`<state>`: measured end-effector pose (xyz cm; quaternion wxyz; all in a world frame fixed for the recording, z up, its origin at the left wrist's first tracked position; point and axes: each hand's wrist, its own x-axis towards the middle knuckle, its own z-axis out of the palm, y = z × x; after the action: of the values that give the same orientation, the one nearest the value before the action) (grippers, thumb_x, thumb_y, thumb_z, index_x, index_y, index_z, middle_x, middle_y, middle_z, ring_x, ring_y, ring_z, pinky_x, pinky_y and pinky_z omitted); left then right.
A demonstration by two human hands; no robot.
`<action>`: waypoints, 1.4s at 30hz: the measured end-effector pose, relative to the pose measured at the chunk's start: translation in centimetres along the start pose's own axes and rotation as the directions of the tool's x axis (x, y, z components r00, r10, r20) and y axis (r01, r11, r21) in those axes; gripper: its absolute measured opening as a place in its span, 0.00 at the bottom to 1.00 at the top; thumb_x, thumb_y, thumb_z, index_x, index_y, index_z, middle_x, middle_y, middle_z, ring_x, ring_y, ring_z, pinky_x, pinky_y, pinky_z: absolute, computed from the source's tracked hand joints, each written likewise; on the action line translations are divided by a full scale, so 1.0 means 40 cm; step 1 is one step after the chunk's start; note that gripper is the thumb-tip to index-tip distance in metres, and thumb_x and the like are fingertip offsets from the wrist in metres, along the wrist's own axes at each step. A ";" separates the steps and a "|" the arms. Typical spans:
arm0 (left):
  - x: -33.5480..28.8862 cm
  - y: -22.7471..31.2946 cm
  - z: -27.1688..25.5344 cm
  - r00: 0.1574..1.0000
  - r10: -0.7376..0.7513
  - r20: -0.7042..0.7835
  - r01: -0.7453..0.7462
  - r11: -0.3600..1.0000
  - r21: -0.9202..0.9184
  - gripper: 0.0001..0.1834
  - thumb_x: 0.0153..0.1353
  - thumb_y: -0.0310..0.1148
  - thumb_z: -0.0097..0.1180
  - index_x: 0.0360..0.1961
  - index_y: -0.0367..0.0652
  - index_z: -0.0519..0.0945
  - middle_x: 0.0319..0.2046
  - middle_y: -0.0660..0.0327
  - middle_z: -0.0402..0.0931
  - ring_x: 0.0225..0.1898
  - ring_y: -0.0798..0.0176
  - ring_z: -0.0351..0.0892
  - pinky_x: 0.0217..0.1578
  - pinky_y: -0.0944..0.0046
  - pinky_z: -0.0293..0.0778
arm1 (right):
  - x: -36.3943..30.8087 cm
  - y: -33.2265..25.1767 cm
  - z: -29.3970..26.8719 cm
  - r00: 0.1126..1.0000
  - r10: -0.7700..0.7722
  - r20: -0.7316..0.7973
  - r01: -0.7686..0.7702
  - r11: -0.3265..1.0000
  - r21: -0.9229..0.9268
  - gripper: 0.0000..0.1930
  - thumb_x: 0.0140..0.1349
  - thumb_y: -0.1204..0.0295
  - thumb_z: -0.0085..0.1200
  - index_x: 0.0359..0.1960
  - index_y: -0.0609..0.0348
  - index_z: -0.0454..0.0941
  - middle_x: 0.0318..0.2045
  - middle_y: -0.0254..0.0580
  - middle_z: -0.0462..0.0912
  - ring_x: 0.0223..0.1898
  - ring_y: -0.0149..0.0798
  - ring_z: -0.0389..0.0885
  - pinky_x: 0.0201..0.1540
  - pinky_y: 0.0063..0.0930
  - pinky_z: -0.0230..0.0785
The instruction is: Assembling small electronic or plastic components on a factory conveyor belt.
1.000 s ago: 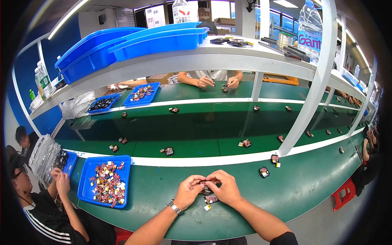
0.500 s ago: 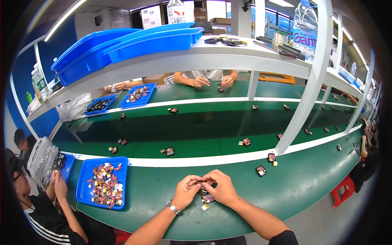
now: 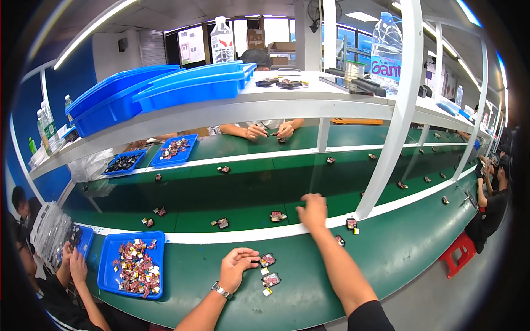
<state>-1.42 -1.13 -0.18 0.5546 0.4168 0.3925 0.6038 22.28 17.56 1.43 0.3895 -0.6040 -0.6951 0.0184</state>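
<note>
My left hand (image 3: 237,268), with a metal watch on its wrist, is over the green near table. Its thumb and fingers close on the edge of a small black-and-red part with a pale tag (image 3: 267,260). Just below lies a second such part (image 3: 270,279), with a white and yellow tag beside it. My right hand (image 3: 314,212) reaches out over the white rail to the dark green belt, its fingers apart and slightly blurred; I see nothing in it. Left of it, a similar part (image 3: 277,216) rests on the belt. My right forearm partly covers another part (image 3: 340,240).
A blue tray (image 3: 103,270) full of such parts stands left, beside a co-worker's hands (image 3: 77,265). White posts (image 3: 389,121) and a shelf (image 3: 265,103) with blue trays (image 3: 187,91) and bottles rise ahead. Across the belt, another person's hands (image 3: 270,131) work. A red stool (image 3: 459,254) stands right.
My hands, together over the near table before, have come apart. The right has stretched forward over the rail; the left stays by the parts. The view has shifted somewhat.
</note>
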 end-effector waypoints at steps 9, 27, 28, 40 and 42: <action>0.017 -0.032 0.007 0.993 -0.077 0.094 0.073 0.997 0.040 0.10 0.66 0.24 0.51 0.46 0.32 0.75 0.40 0.50 0.80 0.41 0.60 0.82 0.41 0.65 0.78 | 0.009 0.240 -0.068 0.974 0.225 0.026 -0.223 0.974 -0.049 0.21 0.45 0.74 0.66 0.43 0.65 0.77 0.36 0.51 0.82 0.43 0.52 0.81 0.49 0.43 0.72; 0.017 0.063 0.024 0.813 -0.419 0.404 0.474 0.880 -0.041 0.26 0.73 0.50 0.41 0.51 0.36 0.74 0.39 0.56 0.79 0.37 0.64 0.81 0.39 0.64 0.79 | -0.234 -0.191 -0.229 0.700 -0.571 0.429 0.158 0.709 0.687 0.31 0.50 0.77 0.64 0.59 0.55 0.71 0.53 0.44 0.77 0.57 0.47 0.72 0.59 0.38 0.68; 0.015 0.068 0.025 0.811 -0.417 0.411 0.468 0.883 -0.026 0.26 0.73 0.50 0.41 0.51 0.36 0.74 0.39 0.56 0.79 0.37 0.64 0.81 0.39 0.64 0.79 | -0.239 -0.188 -0.228 0.711 -0.536 0.455 0.103 0.719 0.687 0.30 0.51 0.78 0.63 0.59 0.55 0.71 0.53 0.45 0.76 0.57 0.47 0.73 0.59 0.38 0.68; 0.007 0.030 0.035 0.908 -0.320 0.269 0.326 0.945 0.025 0.19 0.73 0.31 0.41 0.61 0.34 0.68 0.52 0.56 0.74 0.50 0.64 0.78 0.52 0.61 0.79 | -0.301 -0.195 -0.182 0.792 -0.541 0.284 0.350 0.783 0.514 0.21 0.50 0.79 0.64 0.49 0.52 0.82 0.50 0.40 0.78 0.49 0.44 0.77 0.49 0.33 0.75; 0.000 0.036 0.040 0.921 -0.310 0.238 0.314 0.949 0.022 0.19 0.73 0.31 0.41 0.62 0.35 0.67 0.53 0.56 0.73 0.51 0.64 0.78 0.52 0.61 0.78 | -0.296 -0.196 -0.168 0.785 -0.575 0.230 0.414 0.763 0.497 0.21 0.49 0.77 0.66 0.47 0.52 0.82 0.49 0.39 0.78 0.48 0.43 0.77 0.45 0.33 0.76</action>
<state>-0.42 -1.25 1.73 0.6900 0.4139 0.3797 0.4566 19.22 2.33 3.85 0.3627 -0.2814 -0.8710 0.1752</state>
